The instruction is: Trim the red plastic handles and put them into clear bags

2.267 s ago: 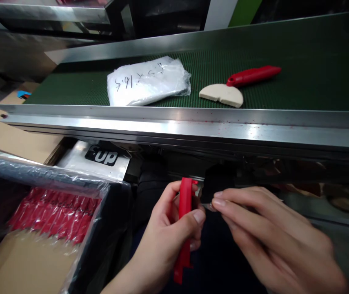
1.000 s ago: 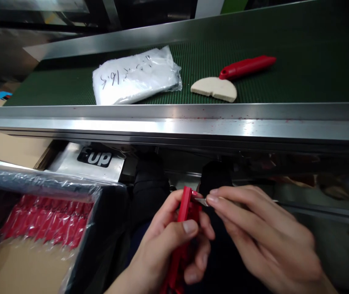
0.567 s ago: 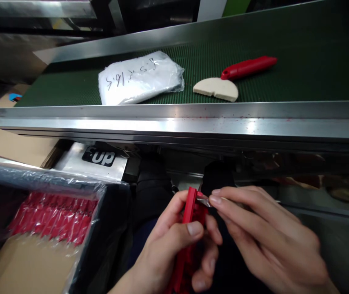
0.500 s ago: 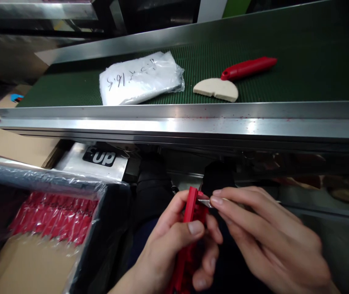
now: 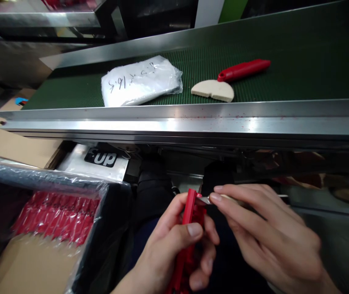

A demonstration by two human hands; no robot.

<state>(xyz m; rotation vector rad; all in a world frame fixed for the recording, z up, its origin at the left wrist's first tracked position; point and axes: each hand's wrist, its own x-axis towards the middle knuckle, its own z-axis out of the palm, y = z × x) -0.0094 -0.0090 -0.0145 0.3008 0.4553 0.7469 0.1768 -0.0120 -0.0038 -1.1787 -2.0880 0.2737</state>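
Note:
My left hand [image 5: 168,241] is wrapped round a long red plastic piece [image 5: 190,206], thumb along its near face and fingers curled beneath. In my right hand [image 5: 272,232], thumb and fingers pinch a thin knife [image 5: 205,200] close to its pointed metal blade. The blade tip meets the upper end of the red piece, on its right side. Part of the knife's light handle shows between the fingers, and its far end sticks out behind the hand. Both hands are above my lap, in front of the conveyor.
A green conveyor belt [image 5: 303,61] with a metal edge [image 5: 162,122] runs across. On it lie a marked plastic packet [image 5: 140,81], a beige half-round piece [image 5: 212,90] and a red handle [image 5: 244,70]. At lower left, a plastic-lined box [image 5: 85,241] holds bagged red pieces [image 5: 58,216].
The blade has turned a little at the red piece's upper end, and more of the knife's handle shows. The view has shifted slightly; both hands keep their grips.

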